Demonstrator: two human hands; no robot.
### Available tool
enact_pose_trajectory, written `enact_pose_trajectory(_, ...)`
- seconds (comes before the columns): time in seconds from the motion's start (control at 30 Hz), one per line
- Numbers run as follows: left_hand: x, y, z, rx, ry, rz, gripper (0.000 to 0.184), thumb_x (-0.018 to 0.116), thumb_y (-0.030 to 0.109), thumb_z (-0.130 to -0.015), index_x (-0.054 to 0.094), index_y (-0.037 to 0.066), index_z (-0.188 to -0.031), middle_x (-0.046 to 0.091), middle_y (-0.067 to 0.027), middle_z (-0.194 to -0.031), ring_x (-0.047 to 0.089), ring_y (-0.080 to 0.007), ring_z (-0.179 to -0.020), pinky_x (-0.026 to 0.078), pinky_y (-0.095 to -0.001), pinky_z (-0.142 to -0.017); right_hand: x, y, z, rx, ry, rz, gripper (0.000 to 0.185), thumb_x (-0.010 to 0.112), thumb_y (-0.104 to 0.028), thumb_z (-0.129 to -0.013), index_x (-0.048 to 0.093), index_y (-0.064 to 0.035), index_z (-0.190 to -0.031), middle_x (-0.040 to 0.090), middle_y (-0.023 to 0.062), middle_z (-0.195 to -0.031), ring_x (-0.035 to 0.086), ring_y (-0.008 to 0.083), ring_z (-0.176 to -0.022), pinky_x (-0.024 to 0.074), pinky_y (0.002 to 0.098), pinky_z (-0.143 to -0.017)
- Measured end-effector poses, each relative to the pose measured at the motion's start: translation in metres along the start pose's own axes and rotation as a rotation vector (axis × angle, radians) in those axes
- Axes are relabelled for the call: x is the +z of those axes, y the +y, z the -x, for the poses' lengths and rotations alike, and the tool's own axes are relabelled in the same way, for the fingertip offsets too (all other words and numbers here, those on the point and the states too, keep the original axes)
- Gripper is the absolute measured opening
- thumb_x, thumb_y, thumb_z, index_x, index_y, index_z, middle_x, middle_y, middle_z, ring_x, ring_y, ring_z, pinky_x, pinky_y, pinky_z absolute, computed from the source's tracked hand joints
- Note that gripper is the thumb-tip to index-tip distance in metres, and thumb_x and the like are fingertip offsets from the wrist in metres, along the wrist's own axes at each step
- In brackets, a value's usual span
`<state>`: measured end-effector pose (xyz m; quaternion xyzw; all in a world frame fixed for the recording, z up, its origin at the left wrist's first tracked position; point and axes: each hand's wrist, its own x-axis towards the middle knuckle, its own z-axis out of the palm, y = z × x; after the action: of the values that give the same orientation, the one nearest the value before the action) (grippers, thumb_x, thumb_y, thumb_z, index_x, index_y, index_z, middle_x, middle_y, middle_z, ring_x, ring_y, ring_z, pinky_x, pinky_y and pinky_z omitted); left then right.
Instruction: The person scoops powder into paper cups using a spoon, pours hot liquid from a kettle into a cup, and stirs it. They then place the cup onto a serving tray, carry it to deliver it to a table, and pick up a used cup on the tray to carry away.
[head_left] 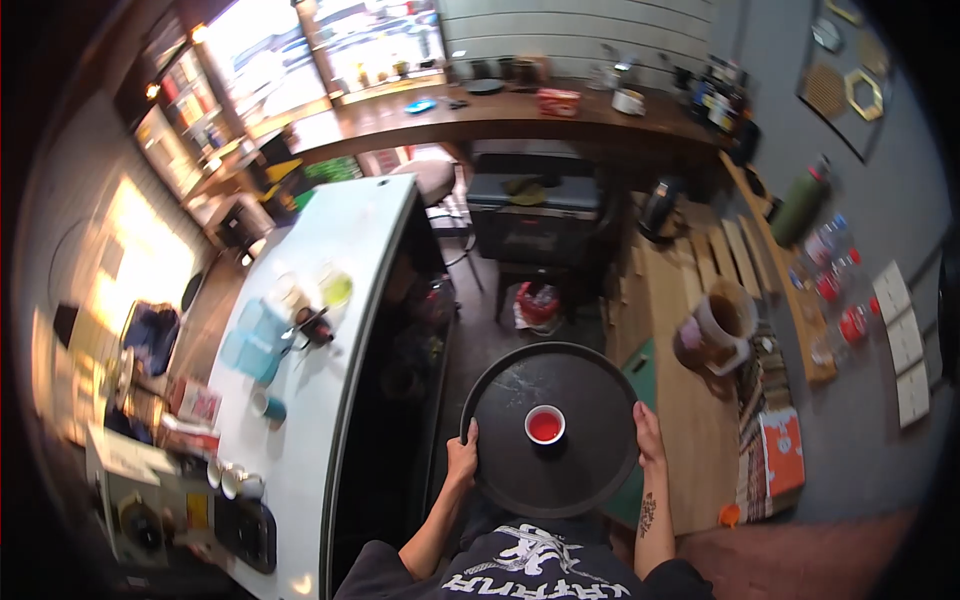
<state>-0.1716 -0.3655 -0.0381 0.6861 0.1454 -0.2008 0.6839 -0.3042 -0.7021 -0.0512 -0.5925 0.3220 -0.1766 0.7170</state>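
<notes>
A round dark tray is held level in front of the body, with pale scuffs on its upper left part. On it, near the middle, stands a small white cup with red liquid inside. My left hand grips the tray's left rim, thumb on top. The right rim is in my right hand, whose forearm shows a tattoo. The fingers under the tray are hidden.
To the left runs a white counter with a blue container, cups and a machine. At right, a wooden bench bears a large brown-stained jug. A dark case and a red bag are ahead.
</notes>
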Motion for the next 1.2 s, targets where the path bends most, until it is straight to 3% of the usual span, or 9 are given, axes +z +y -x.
enact_pose_trajectory(0.3,-0.108,-0.018,0.057,0.039,0.466,0.264,0.05,0.061,0.044,-0.099,0.068,0.0,-0.076,0.067,-0.0035,-0.071,0.059,-0.0105,-0.062,0.049,-0.0316,-0.057,0.173,-0.049,0.0,-0.089,-0.558,0.167,0.026,0.063,-0.022,-0.1,0.06,-0.0004,-0.114,0.064,0.0004,-0.097,0.058,0.0076,-0.089,0.0481,0.0242,-0.079)
enact_pose_trajectory(0.37,-0.133,-0.033,0.085,-0.022,0.53,0.236,0.049,0.063,0.044,-0.097,0.072,-0.004,-0.098,0.072,-0.0072,-0.087,0.067,-0.0145,-0.076,0.056,-0.0312,-0.068,0.2,-0.033,-0.006,-0.097,-0.724,0.212,0.023,0.062,-0.021,-0.1,0.06,-0.0011,-0.111,0.062,-0.0022,-0.093,0.055,0.0058,-0.086,0.0459,0.0228,-0.077)
enact_pose_trajectory(0.6,-0.156,-0.08,0.178,0.05,0.977,0.315,0.049,0.062,0.042,-0.098,0.072,-0.005,-0.101,0.071,-0.0049,-0.089,0.066,-0.0142,-0.081,0.054,-0.0301,-0.074,0.302,-0.01,0.032,-0.191,-1.194,0.321,0.017,0.056,-0.019,-0.103,0.059,-0.0015,-0.102,0.054,-0.0059,-0.084,0.046,0.0031,-0.08,0.0407,0.0209,-0.071)
enact_pose_trajectory(0.67,-0.158,-0.077,0.198,0.171,1.152,0.348,0.052,0.062,0.043,-0.099,0.061,0.004,-0.064,0.045,0.0083,-0.057,0.038,-0.0016,-0.053,0.029,-0.0288,-0.048,0.318,0.003,0.046,-0.185,-1.258,0.329,0.019,0.054,-0.018,-0.104,0.06,0.0005,-0.104,0.058,-0.0026,-0.088,0.05,0.0056,-0.084,0.0433,0.0227,-0.075)
enact_pose_trajectory(0.7,-0.163,-0.08,0.21,0.169,1.197,0.372,0.052,0.062,0.043,-0.099,0.061,0.004,-0.064,0.045,0.0083,-0.057,0.038,-0.0016,-0.053,0.029,-0.0288,-0.048,0.327,0.009,0.056,-0.177,-1.281,0.335,0.021,0.052,-0.017,-0.105,0.06,0.0025,-0.106,0.062,0.0008,-0.092,0.055,0.0081,-0.088,0.046,0.0245,-0.078)
enact_pose_trajectory(0.87,-0.173,-0.102,0.271,0.067,1.408,0.409,0.052,0.063,0.048,-0.096,0.071,-0.003,-0.087,0.063,-0.0024,-0.076,0.056,-0.009,-0.071,0.047,-0.0314,-0.064,0.363,0.029,0.123,-0.16,-1.447,0.325,0.021,0.051,-0.016,-0.105,0.06,0.0029,-0.106,0.061,0.0016,-0.091,0.053,0.009,-0.087,0.0447,0.0255,-0.079)
enact_pose_trajectory(0.97,-0.185,-0.125,0.311,0.033,1.472,0.466,0.058,0.063,0.05,-0.096,0.069,-0.007,-0.104,0.069,-0.0114,-0.097,0.062,-0.0163,-0.091,0.05,-0.0344,-0.081,0.37,0.04,0.171,-0.239,-1.547,0.366,0.022,0.051,-0.016,-0.105,0.059,0.0043,-0.106,0.062,0.0035,-0.092,0.054,0.0096,-0.089,0.0448,0.0264,-0.081)
enact_pose_trajectory(1.07,-0.208,-0.147,0.359,0.066,1.526,0.482,0.062,0.063,0.052,-0.095,0.067,-0.008,-0.106,0.069,-0.0143,-0.103,0.063,-0.0186,-0.098,0.05,-0.0348,-0.086,0.374,0.062,0.233,-0.258,-1.61,0.389,0.023,0.052,-0.019,-0.105,0.059,0.0021,-0.112,0.06,-0.0013,-0.093,0.051,0.0056,-0.087,0.0433,0.0222,-0.079)
enact_pose_trajectory(1.2,-0.242,-0.189,0.424,-0.124,1.645,0.423,0.06,0.062,0.049,-0.096,0.067,-0.009,-0.109,0.07,-0.0137,-0.108,0.063,-0.0191,-0.101,0.049,-0.0345,-0.088,0.367,0.075,0.323,-0.215,-1.588,0.402,0.025,0.052,-0.018,-0.104,0.058,0.0062,-0.107,0.063,0.0068,-0.093,0.054,0.0109,-0.09,0.0449,0.0277,-0.082)
